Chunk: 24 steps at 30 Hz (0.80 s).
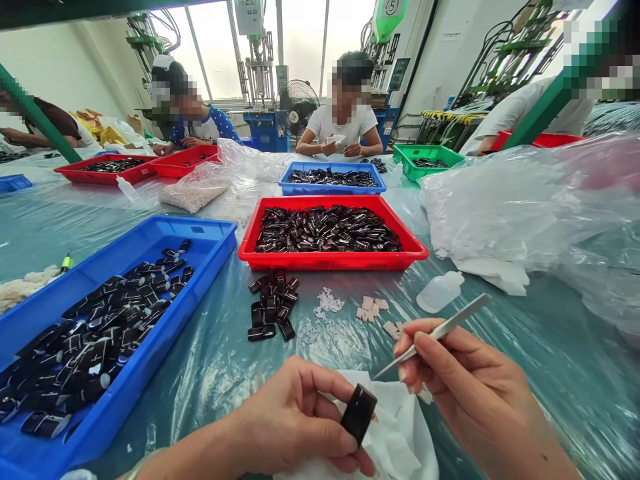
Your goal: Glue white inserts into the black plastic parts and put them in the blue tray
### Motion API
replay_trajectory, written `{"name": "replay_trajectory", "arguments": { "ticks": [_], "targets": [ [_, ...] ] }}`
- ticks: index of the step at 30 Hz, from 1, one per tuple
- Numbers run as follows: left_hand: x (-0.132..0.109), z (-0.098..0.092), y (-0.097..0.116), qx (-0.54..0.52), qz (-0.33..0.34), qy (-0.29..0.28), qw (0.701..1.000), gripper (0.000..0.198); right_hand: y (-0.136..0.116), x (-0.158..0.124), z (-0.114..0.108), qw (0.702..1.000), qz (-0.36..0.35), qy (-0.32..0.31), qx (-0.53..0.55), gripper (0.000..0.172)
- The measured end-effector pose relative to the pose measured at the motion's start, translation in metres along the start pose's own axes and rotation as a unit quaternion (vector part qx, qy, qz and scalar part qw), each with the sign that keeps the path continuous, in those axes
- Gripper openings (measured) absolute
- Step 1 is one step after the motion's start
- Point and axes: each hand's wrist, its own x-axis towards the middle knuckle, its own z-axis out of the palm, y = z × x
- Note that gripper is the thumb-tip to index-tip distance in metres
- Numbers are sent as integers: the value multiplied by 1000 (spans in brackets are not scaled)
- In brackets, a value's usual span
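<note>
Left fingers (325, 381) are pinching a shiny black oblong piece (358, 415), right fingers (439, 361) slim silver metal tweezers (464, 313), this side of the big red plastic tray (331, 261).

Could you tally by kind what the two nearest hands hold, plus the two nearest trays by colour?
Glossy dark piece, in the left hand: 1
Tweezers, in the right hand: 1
Blue tray: 1
Red tray: 1
Total: 4
</note>
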Motion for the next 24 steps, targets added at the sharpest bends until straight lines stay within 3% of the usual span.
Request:
{"name": "replay_trajectory", "arguments": {
  "ticks": [8, 24],
  "targets": [
    [0, 5, 0, 40, 2, 22, 999, 28, 7, -6, 5, 999, 12, -6, -34, 21],
    [0, 7, 1, 63, -18, 48, 997, 30, 22, -4, 10, 993, 107, -42, 27, 26]
  ]
}}
